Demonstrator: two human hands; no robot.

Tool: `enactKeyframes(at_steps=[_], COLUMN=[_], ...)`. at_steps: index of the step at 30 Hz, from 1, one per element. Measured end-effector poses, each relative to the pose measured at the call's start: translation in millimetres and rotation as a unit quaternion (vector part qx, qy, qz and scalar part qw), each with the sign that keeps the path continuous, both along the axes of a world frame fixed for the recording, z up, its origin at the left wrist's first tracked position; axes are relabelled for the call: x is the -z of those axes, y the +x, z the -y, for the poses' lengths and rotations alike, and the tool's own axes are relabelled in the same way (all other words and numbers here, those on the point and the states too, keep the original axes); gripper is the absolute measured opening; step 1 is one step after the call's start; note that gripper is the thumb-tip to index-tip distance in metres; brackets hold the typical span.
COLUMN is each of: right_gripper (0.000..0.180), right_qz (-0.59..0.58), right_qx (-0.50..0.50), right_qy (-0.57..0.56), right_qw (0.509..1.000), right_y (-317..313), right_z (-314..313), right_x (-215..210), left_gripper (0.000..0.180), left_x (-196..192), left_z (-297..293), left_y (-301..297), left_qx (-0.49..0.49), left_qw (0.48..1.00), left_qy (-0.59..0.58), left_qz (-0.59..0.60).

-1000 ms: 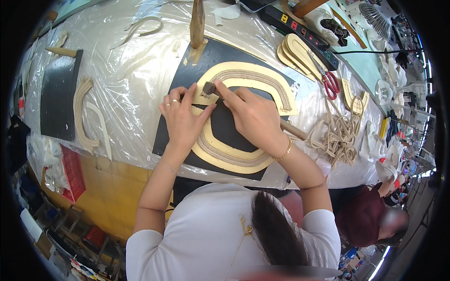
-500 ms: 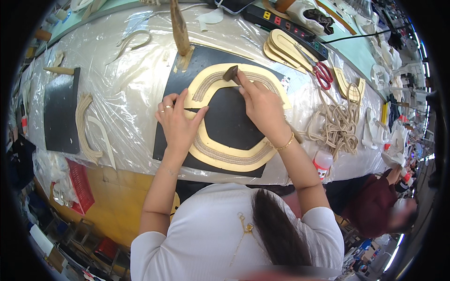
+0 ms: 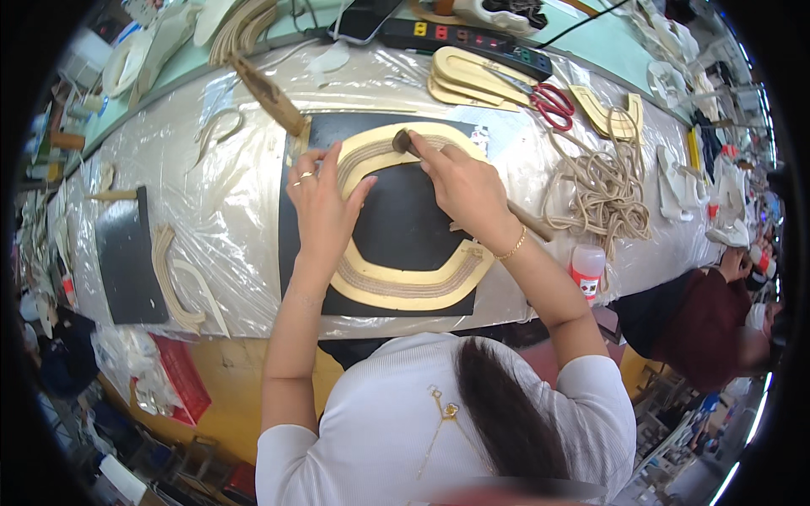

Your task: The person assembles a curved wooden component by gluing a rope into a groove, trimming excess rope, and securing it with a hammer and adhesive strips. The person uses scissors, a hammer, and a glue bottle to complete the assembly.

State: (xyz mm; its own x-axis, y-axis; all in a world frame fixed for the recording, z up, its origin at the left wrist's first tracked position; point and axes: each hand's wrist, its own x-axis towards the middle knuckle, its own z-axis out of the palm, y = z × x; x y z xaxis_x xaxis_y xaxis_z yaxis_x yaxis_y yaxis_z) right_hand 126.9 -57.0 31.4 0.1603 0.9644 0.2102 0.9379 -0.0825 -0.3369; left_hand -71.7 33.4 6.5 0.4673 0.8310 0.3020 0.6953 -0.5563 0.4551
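workpiece: tan C-shaped sole piece laid flat on black mat, mid-table
progress: braided cord seen seated along the lower run and upper left curve; top right end judged unfinished
right hand: fingers pinched on a small dark tool, pressed to the top arc
left hand: spread flat, piece pinned at its left curve
nearby: loose cord pile, red scissors

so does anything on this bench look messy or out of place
Only the beige cord, lying in a loose tangle right of the black mat. The tan oval frame sits flat under the left hand and right hand.
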Motion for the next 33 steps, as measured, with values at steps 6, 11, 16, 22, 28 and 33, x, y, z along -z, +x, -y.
enactKeyframes(at_steps=[6, 11, 16, 22, 28, 33], right_gripper=[0.047, 0.049, 0.050, 0.053, 0.051, 0.049], right_qz=[-0.025, -0.050, -0.042, -0.033, -0.058, -0.001], right_qx=[0.084, 0.107, 0.108, 0.110, 0.126, 0.157], right_qy=[-0.027, 0.025, -0.021, -0.010, 0.004, 0.073], right_qw=[0.996, 0.993, 0.993, 0.993, 0.990, 0.985], right_y=[25, 32, 37, 39, 49, 85], right_z=[22, 51, 77, 97, 98, 47], right_x=[3, -4, -11, -1, -3, 10], left_gripper=[0.059, 0.045, 0.043, 0.044, 0.041, 0.040], left_x=[6, 2, 1, -1, -3, 4], left_z=[-24, -27, -28, -26, -24, -19], left_y=[47, 66, 69, 59, 39, 39], left_qx=[0.141, 0.212, 0.210, 0.168, 0.119, 0.104], left_qw=[0.988, 0.970, 0.970, 0.978, 0.986, 0.992], left_qy=[0.001, 0.021, 0.019, 0.036, 0.008, -0.002], left_qz=[-0.058, -0.118, -0.118, -0.121, -0.114, -0.078])
